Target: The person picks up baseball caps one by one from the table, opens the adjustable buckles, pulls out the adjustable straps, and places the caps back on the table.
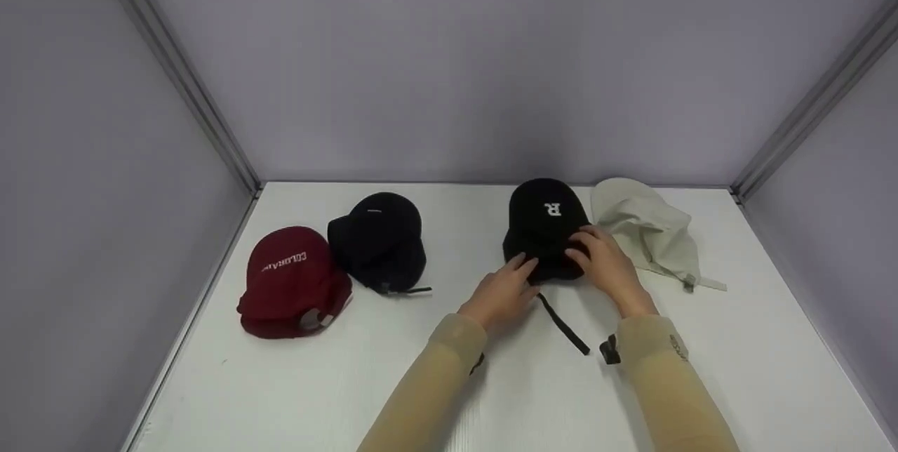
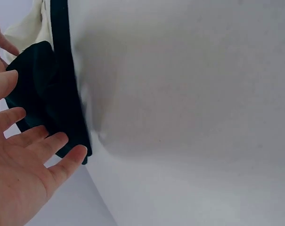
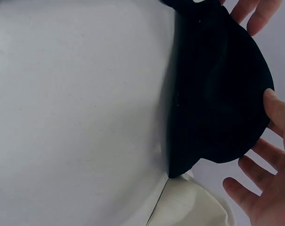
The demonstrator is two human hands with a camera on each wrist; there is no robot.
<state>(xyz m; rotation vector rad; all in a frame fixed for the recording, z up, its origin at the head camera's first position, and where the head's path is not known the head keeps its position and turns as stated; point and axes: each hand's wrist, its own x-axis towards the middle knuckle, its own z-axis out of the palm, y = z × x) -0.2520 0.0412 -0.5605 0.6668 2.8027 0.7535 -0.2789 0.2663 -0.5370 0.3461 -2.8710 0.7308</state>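
The black baseball cap with the white R [image 1: 537, 227] sits on the far part of the bench [image 1: 280, 396], right of centre. It looks light and soft, likely to crumple under pressure but not break; its sides seem a sure hold. The left hand [image 1: 501, 294] rests fingers spread at its near left edge; the right hand [image 1: 607, 266] touches the right side, though whether it pinches cloth I cannot tell. A loose strap [image 1: 565, 322] trails nearward and could snag. The cream cap [image 1: 642, 227] crowds the right; a plain dark cap [image 1: 382, 238] and a maroon cap [image 1: 291, 283] lie left.
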